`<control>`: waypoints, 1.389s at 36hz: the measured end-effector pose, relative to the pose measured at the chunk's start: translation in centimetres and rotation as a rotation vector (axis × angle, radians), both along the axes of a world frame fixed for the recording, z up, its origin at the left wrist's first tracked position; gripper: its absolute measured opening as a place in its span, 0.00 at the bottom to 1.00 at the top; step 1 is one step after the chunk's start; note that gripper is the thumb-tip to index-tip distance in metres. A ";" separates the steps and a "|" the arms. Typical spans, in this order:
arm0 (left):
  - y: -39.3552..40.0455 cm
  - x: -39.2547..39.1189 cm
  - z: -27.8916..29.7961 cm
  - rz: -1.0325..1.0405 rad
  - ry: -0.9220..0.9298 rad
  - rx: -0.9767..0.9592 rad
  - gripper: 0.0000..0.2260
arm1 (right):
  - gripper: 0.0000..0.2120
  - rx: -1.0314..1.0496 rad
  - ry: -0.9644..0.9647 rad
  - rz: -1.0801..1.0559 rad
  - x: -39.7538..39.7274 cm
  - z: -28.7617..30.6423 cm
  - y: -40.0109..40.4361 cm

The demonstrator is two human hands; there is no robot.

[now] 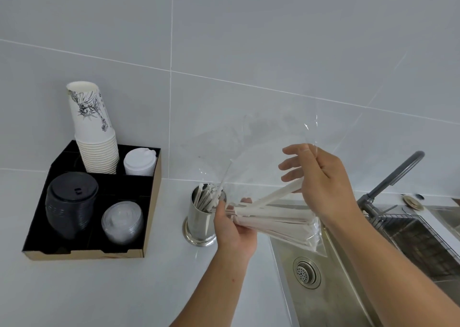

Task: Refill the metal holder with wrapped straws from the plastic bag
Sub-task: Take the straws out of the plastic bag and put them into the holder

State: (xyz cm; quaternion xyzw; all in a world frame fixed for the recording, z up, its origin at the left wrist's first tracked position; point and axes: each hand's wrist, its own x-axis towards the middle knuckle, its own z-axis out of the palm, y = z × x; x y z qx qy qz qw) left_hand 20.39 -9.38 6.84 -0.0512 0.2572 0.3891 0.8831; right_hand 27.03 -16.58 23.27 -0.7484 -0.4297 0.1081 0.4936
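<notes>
At frame centre our left hand (234, 227) grips the wrapped straws (273, 217), lying roughly level, ends toward the metal holder (201, 217); our right hand (321, 182) pinches the plastic bag (261, 147).

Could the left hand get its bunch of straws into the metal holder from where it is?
Probably yes. The left hand grips the straws right beside the holder, whose top is open and only partly filled. The plastic bag, held by the right hand, still surrounds them.

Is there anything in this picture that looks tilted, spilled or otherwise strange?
The paper cup stack in the black organizer tray leans left, its top cups off line. Nothing is spilled. The wrapped straws fan out unevenly inside the plastic bag.
</notes>
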 end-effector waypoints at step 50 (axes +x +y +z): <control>-2.1 -1.1 1.6 -0.129 -0.221 -0.047 0.29 | 0.18 -0.243 -0.316 0.077 -0.7 5.0 6.5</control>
